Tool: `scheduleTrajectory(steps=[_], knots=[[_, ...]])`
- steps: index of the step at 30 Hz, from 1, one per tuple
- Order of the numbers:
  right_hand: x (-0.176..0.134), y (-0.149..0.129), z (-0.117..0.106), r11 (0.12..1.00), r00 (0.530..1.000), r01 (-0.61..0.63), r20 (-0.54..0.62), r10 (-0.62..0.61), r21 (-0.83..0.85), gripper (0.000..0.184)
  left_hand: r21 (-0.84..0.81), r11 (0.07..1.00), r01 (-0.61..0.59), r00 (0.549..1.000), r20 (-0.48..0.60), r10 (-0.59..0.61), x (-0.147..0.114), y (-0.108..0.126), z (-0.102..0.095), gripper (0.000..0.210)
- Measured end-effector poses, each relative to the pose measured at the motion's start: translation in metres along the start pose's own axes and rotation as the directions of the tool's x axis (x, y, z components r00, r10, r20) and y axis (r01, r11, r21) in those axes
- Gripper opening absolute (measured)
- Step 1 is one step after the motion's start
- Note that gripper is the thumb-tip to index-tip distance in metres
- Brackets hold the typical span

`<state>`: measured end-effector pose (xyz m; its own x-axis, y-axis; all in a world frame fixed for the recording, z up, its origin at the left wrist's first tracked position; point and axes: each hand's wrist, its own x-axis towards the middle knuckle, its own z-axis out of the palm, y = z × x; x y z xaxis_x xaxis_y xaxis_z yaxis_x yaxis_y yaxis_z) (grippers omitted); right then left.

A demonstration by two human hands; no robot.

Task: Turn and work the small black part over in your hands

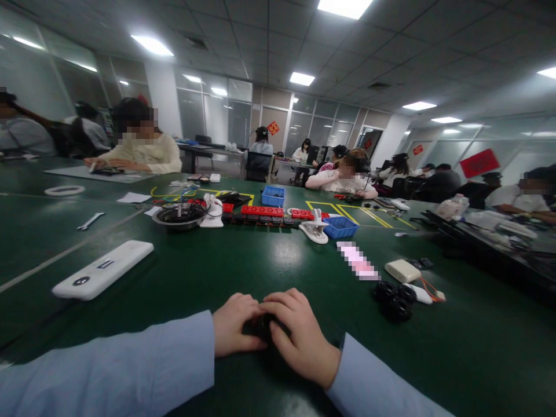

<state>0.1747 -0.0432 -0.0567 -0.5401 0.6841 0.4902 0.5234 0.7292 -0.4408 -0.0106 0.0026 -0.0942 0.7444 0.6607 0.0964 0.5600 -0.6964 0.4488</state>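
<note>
My left hand [234,324] and my right hand [299,336] rest together on the dark green table [208,272], near its front edge. Both have their fingers curled around a small black object [263,327] held between them; most of it is hidden by the fingers. Light blue sleeves cover both forearms. A cluster of small black round parts [394,300] lies to the right of my right hand, apart from it.
A white flat device [102,270] lies at left, a wrench [90,220] behind it. A round dish with cables [179,215], red part strips [262,211] and blue bins [340,227] stand mid-table. A white box [402,270] sits at right. Several people are seated around.
</note>
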Motion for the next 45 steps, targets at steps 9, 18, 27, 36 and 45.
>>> scheduleTrajectory(steps=[9,18,27,36,45], knots=[[0.0,0.006,0.001,0.986,0.988,-0.155,-0.001,0.156,-0.059,0.023,-0.002,1.0,-0.004,1.0,-0.001,0.004,0.001,0.001,-0.001,0.029],[0.002,0.002,0.002,0.961,0.971,-0.229,0.029,0.236,-0.153,0.034,-0.002,1.0,-0.027,1.0,-0.013,0.027,0.0,0.001,-0.002,0.031],[0.002,0.003,0.007,0.963,0.968,-0.209,0.102,0.228,-0.169,0.016,0.007,1.0,-0.007,1.0,-0.007,0.007,0.0,0.007,-0.005,0.025],[0.002,0.001,0.003,0.982,0.976,-0.128,0.158,0.15,-0.141,0.013,0.019,1.0,0.001,1.0,0.002,-0.001,0.0,0.003,-0.001,0.025],[0.004,0.0,-0.004,0.998,0.974,-0.032,0.224,0.043,-0.052,0.024,-0.008,1.0,-0.019,1.0,0.007,0.019,0.0,0.002,-0.003,0.026]])
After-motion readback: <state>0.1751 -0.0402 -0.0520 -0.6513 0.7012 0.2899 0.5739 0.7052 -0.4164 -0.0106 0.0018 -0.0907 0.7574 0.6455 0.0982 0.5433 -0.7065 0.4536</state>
